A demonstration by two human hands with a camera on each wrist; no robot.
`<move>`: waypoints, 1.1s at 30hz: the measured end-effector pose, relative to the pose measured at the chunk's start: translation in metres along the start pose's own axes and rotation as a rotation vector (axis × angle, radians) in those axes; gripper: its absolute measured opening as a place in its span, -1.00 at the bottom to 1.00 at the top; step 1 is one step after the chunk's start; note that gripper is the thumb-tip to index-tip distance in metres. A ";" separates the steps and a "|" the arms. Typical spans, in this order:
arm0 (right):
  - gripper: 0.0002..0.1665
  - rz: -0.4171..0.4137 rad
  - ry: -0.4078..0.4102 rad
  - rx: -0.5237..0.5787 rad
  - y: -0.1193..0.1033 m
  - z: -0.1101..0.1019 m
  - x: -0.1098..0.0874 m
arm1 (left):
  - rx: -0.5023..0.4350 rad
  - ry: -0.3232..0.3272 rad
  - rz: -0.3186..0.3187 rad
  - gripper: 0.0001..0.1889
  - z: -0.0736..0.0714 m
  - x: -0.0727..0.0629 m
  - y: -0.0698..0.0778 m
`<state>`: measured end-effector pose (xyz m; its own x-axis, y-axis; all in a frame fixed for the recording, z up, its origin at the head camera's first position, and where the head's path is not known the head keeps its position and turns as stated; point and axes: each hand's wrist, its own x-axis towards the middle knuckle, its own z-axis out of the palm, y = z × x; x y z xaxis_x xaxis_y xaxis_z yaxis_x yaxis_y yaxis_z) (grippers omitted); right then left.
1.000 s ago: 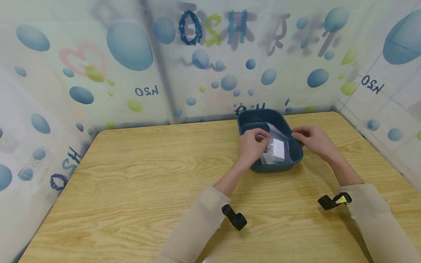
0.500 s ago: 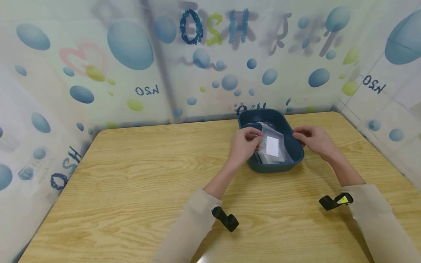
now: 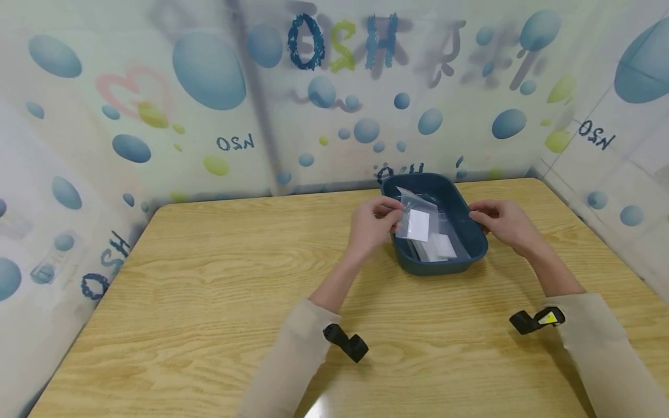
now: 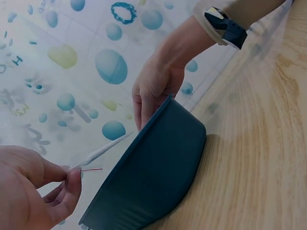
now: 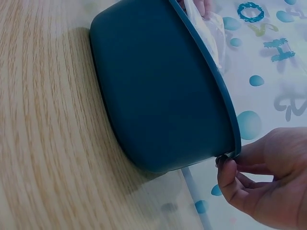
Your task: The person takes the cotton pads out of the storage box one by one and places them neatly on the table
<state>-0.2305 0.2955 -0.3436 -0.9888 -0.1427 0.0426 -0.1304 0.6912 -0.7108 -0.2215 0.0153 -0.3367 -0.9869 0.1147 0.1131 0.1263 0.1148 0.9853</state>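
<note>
A dark blue plastic bin (image 3: 441, 268) stands near the back of the table, right of centre. My left hand (image 3: 370, 227) pinches a clear plastic bag (image 3: 418, 223) with a white label by its left edge, above the left part of the bin. In the left wrist view that bag (image 4: 98, 152) appears edge-on between thumb and fingers, above the rim. More clear bags with white papers (image 3: 441, 247) lie inside the bin. With thumb and fingers, my right hand (image 3: 504, 225) grips the bin's right rim; the right wrist view shows this hand (image 5: 271, 177) at the rim's corner.
The wooden table (image 3: 235, 302) stretches to the left and in front of the bin. A patterned wall covering (image 3: 324, 128) rises right behind the bin and the table's back edge. Each sleeve carries a black wrist camera (image 3: 346, 342).
My left hand has moved left and lifted the bag up from the other bags, so white papers beneath it now show. My right hand keeps its grip on the rim.
</note>
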 end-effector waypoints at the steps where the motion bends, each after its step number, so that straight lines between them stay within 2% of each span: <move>1: -0.54 0.001 0.000 0.001 0.000 0.000 0.000 | -0.004 0.004 -0.005 -0.92 -0.002 0.001 0.001; 7: -0.53 0.004 -0.002 -0.001 0.003 -0.002 0.000 | -0.020 0.031 -0.046 -0.91 -0.012 0.005 0.004; 10: -0.52 0.008 -0.004 -0.007 0.004 -0.002 0.000 | -0.029 0.041 -0.044 -0.91 -0.020 0.007 0.004; 18: -0.51 0.027 -0.019 -0.002 0.004 -0.003 0.002 | -0.126 0.045 -0.055 -0.86 -0.041 0.015 0.004; 24: -0.51 0.016 -0.013 -0.005 0.004 -0.004 0.001 | -0.175 0.049 -0.069 -0.84 -0.049 0.018 0.004; 33: -0.50 0.027 -0.003 -0.023 0.005 -0.006 0.001 | -0.209 0.099 -0.089 -0.88 -0.060 0.022 -0.002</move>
<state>-0.2326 0.3031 -0.3432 -0.9918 -0.1262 0.0216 -0.1056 0.7107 -0.6955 -0.2491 -0.0415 -0.3286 -0.9995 0.0150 0.0269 0.0255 -0.0873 0.9959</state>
